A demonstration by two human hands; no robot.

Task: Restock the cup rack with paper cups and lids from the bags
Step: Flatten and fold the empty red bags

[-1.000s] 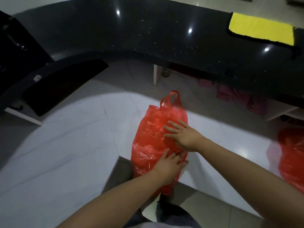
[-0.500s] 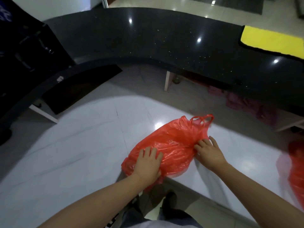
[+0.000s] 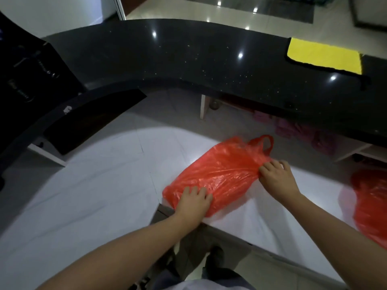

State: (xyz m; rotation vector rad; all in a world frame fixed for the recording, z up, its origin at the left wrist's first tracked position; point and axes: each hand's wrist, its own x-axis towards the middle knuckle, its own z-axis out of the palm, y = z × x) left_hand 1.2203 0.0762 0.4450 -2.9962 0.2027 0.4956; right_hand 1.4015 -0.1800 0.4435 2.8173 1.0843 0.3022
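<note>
Head view, looking down over a pale white counter (image 3: 88, 195) with faint seam lines; its near edge has an inward corner at about 6 o'clock, and dim floor shows below it. A crinkled red plastic carrier bag (image 3: 219, 172) lies on its side on this counter just right of centre, loop handles pointing toward 1 o'clock, bottom end toward 7 o'clock at the counter's corner. Contents not visible through the plastic. Left hand (image 3: 193, 204) lies on the bag's bottom end, fingers fairly straight and pressing down. Right hand (image 3: 278, 178) is at the bag's neck, fingers curled and pinching the gathered plastic just below the handles. A second red plastic bag (image 3: 370, 204) sits at 3 o'clock at the frame edge, blurred, well apart from the first. From 9 to 2 o'clock a curved glossy black raised ledge with speckles (image 3: 188, 59) sweeps round, reflecting ceiling lights. A flat yellow cloth (image 3: 324, 56) lies on it at 1 o'clock. Glossy tiled floor beyond at 12 o'clock.
</note>
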